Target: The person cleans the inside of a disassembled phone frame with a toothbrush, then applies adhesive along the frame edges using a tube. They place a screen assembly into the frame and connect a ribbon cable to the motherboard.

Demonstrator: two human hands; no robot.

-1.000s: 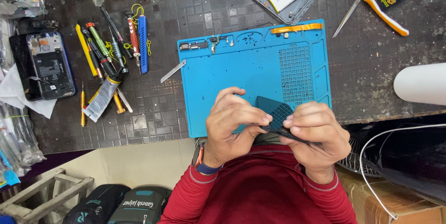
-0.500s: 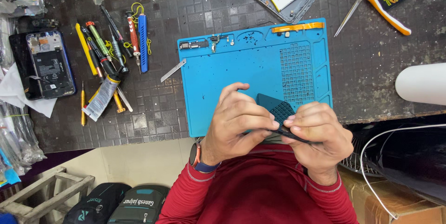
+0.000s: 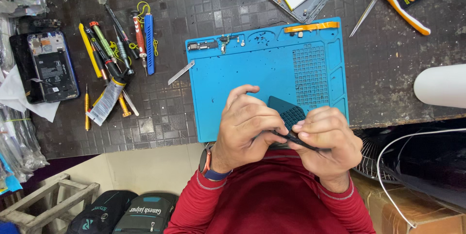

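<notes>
Since the earlier frame the left hand (image 3: 245,127) is shifted slightly; a thin dark part (image 3: 296,140), perhaps a phone frame, is pinched by both it and the right hand (image 3: 327,139), low centre, over the blue mat (image 3: 252,69).

left hand (image 3: 245,127) fingers splayed higher over dark part (image 3: 287,112) | hands drawn slightly nearer

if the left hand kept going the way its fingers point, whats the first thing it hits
The left hand points its fingers toward the right hand, so it would probably meet the thin dark part held between them first, though depth is unclear.
</notes>
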